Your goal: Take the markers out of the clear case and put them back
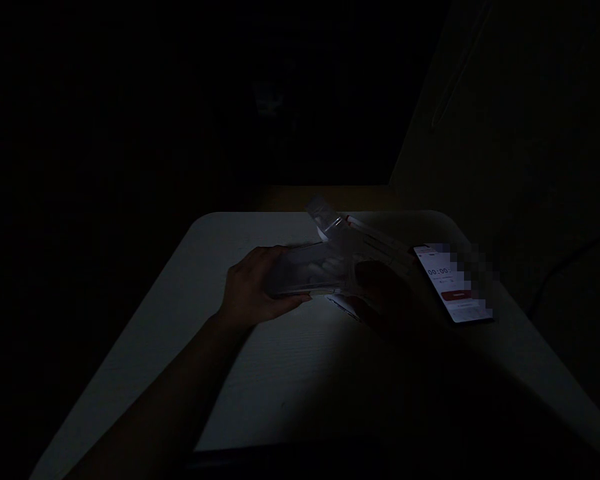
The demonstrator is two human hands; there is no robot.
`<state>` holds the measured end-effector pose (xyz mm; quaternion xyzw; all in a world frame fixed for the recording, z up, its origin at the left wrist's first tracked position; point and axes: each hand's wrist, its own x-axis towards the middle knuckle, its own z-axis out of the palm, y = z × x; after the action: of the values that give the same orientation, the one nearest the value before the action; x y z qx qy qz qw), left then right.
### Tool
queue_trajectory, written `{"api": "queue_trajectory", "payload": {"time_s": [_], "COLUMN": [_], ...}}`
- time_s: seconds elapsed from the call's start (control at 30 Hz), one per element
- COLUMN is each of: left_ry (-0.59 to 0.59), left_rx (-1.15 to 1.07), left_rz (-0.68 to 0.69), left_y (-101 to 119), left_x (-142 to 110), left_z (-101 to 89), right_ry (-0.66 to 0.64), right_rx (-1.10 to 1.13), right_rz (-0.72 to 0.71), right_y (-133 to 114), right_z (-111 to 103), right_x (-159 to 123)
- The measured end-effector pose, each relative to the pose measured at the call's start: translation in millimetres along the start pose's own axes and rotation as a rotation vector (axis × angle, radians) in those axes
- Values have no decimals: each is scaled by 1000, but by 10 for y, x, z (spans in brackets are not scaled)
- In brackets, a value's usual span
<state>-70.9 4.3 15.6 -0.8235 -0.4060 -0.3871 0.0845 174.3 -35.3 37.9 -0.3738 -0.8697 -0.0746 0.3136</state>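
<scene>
In the dim light my left hand [253, 287] is wrapped round the left end of a clear plastic box [313, 270], held low over the table. Pale rounded shapes show through its top, too dark to name. At the box's right end is my right hand [380, 293], in deep shadow, its fingers curled about the edge. A crinkled clear plastic piece [325, 217] rises behind the box. Beyond it lies a thin white stick-like thing with a red end [365, 227]. A pale, dark-edged piece [344, 307] shows under the box near my right hand.
The white table [170, 320] has rounded far corners. To the right lies a lit phone [445, 287] showing a timer, partly pixelated. A dark cable [555, 273] hangs beyond the right edge. Everything around the table is nearly black.
</scene>
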Motion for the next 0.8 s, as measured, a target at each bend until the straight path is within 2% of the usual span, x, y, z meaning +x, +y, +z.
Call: {"api": "queue_trajectory", "payload": {"time_s": [0.13, 0.3, 0.5, 0.8], "left_ry": [-15, -4, 3, 41], "left_rx": [-5, -22, -48, -47], "left_rz": [-27, -37, -57, -102], "left_y": [5, 5, -3, -6], "left_x": [7, 8, 1, -6], "left_z": [-3, -3, 12, 10], "right_ry": [21, 29, 26, 135], "right_rx": [-12, -14, -48, -40], "right_rz": [16, -32, 2, 187], "right_y": [46, 61, 138, 232], "right_z": [-3, -72, -154, -219], "right_x": [-32, -1, -38, -109]}}
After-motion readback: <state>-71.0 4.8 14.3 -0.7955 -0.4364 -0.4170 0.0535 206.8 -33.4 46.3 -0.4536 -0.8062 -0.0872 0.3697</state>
